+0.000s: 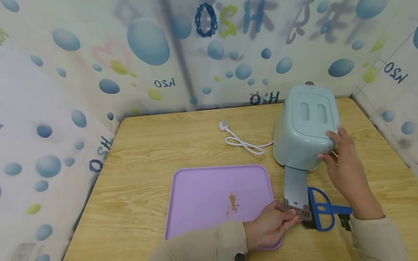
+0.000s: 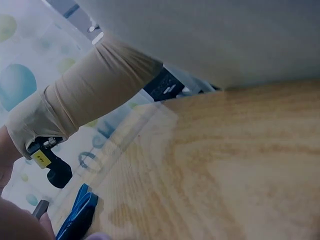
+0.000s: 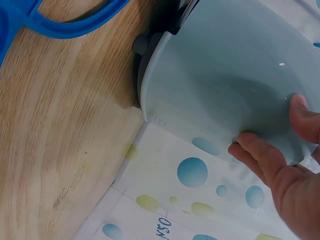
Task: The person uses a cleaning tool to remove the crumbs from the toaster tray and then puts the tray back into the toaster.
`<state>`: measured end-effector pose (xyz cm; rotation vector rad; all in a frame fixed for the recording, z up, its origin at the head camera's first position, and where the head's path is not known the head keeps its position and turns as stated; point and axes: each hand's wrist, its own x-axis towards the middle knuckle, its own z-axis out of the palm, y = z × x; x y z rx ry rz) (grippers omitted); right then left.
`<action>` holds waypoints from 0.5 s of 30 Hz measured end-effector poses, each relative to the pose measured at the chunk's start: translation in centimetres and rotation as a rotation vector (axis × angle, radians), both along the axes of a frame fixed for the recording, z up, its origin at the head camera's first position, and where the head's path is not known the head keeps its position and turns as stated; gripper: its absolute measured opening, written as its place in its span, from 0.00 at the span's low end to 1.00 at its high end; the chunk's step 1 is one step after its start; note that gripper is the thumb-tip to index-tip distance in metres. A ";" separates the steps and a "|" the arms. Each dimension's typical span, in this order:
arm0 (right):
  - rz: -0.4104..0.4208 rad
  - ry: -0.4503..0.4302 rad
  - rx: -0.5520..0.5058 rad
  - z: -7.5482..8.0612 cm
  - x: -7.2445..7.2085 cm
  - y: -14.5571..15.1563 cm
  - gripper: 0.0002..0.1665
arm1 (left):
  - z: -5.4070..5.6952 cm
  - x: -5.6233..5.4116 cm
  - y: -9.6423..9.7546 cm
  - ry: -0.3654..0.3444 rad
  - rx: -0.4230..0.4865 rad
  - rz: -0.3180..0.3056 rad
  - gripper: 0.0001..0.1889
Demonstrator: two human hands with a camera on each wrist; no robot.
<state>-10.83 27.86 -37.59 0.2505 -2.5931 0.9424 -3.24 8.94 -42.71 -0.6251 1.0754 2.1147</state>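
A pale green toaster with a lidded top stands at the right of the table. From its near end sticks out a flat metal crumb tray with a brownish slotted end. My left hand pinches that end between thumb and fingers. At the toaster's near right corner, my right hand holds on with bent fingers and thumb apart; in the right wrist view the fingertips press its smooth side. A purple tray lies to the left with brown crumbs on it.
A blue-handled tool with a dark edge lies right beside the crumb tray, under the right forearm. The toaster's white cord and plug lie loosely coiled to its left. A patterned wall backdrop rises behind the wooden table.
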 end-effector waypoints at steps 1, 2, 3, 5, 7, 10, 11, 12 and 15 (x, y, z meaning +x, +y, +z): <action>0.000 -0.004 -0.004 0.0 0.0 0.0 0.43 | 0.0 -0.1 0.1 -0.002 0.000 -0.009 0.11; -0.002 -0.008 -0.004 0.0 0.0 0.0 0.43 | 0.0 -0.2 0.1 -0.005 0.003 -0.016 0.11; -0.003 -0.011 -0.005 0.0 0.0 0.0 0.43 | 0.0 -0.2 0.1 -0.007 0.003 -0.025 0.11; -0.009 -0.020 -0.004 0.1 0.0 0.0 0.43 | 0.1 -0.4 0.2 -0.010 0.000 -0.041 0.10; -0.013 -0.037 -0.010 0.1 0.0 0.0 0.43 | 0.0 -0.5 0.3 -0.011 -0.004 -0.058 0.09; -0.020 -0.054 -0.015 0.1 0.0 0.0 0.43 | 0.1 -0.8 0.4 -0.009 -0.008 -0.095 0.10; -0.021 -0.058 -0.019 0.1 0.0 0.0 0.42 | 0.1 -1.0 0.5 -0.015 -0.004 -0.106 0.12; -0.021 -0.059 -0.018 0.1 0.0 0.0 0.42 | 0.1 -1.2 0.5 -0.024 0.005 -0.115 0.14; -0.025 -0.059 -0.013 0.1 0.0 0.0 0.42 | 0.2 -1.8 0.5 -0.037 0.024 -0.147 0.18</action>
